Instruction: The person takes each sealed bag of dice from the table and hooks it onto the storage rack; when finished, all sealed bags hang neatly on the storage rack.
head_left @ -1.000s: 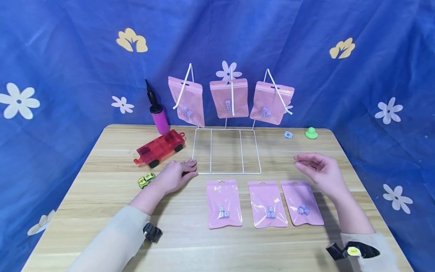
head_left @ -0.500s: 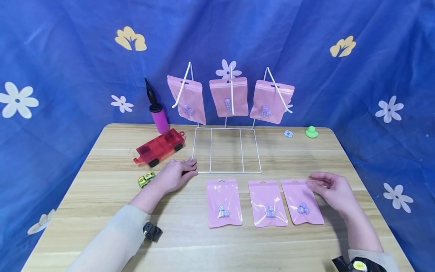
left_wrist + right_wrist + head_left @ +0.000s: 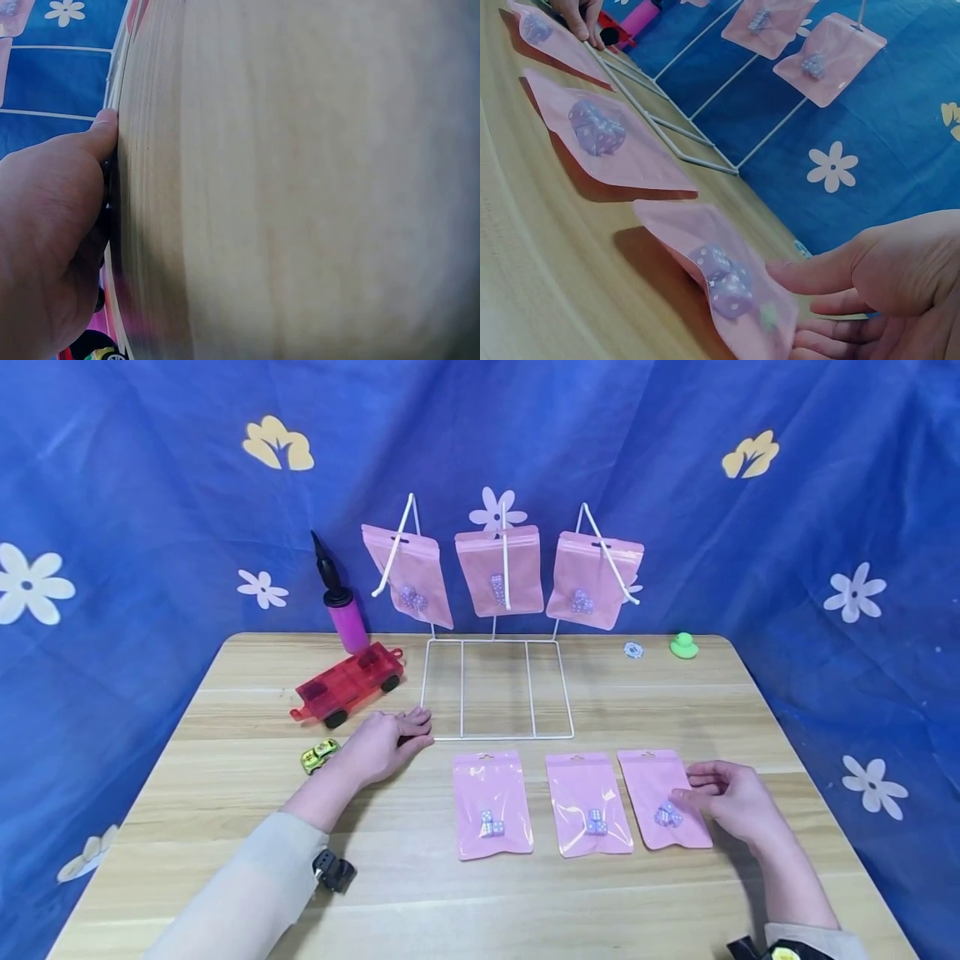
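While resting the left hand (image 3: pixel 382 747) at the near left corner of a white wire display rack (image 3: pixel 462 693), touching with the right hand (image 3: pixel 731 797) a glossy pink plastic zip packet (image 3: pixel 643 777) with small pale purple dice (image 3: pixel 667 815) inside. Spreading the right thumb over the packet's right edge and the fingers just outside it, apparently not pinching yet; laying the left thumb and fingers apart at the wire, apparently not wrapping round it. Seeing the packet lying flat on a light wood-grain table (image 3: pixel 450 910), just left of the right hand, with a second pink packet (image 3: pixel 577 785) and a third pink packet (image 3: pixel 472 781) farther left of that hand. Seeing three hanging pink packets (image 3: pixel 480 560) beyond both hands, on the rack's hooks. Judging by the thin shiny film, expecting a light, floppy, rather slippery packet, weighted toward the near end by hard, loose dice. Favouring a hold on the stiffer-looking far end, just ahead of the right thumb, pinching both faces beside the hang hole. Expecting little risk of breaking, but likely some sagging and shifting of dice.
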Motion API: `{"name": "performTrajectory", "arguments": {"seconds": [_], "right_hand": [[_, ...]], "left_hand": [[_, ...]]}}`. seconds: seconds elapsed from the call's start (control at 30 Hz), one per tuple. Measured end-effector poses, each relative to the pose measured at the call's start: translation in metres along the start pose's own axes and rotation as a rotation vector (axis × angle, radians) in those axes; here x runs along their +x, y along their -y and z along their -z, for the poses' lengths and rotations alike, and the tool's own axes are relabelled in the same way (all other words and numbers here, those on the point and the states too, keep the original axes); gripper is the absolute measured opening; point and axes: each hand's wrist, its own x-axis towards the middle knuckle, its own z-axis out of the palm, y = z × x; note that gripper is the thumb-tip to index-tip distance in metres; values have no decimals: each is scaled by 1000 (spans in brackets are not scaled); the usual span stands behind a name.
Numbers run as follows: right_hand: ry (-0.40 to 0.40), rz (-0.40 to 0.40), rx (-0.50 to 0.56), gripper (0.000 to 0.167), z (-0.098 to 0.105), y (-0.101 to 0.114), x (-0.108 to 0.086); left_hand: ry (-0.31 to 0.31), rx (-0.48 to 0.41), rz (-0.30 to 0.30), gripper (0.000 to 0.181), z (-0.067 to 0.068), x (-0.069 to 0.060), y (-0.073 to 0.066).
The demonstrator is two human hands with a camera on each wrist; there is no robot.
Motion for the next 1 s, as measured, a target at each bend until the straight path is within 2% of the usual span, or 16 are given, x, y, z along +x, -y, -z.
{"name": "performTrajectory", "arguments": {"seconds": [0.13,0.27,0.57,0.8,1.0], "right_hand": [[-5,-22,-22,64,0,0,-1],[0,-33,5,65,-2,-2,1],[34,-1,88,38,-4,-10,5],[81,30,157,29,-1,-9,3],[104,97,264,23,3,-8,2]], "left_hand": [[-11,-9,-2,34,-1,0,-1],[-23,-5,-3,33,0,0,-1],[-23,-14,-9,34,1,0,-2],[-26,2,-8,32,0,1,-1],[-21,6,-1,34,0,1,-1]]}}
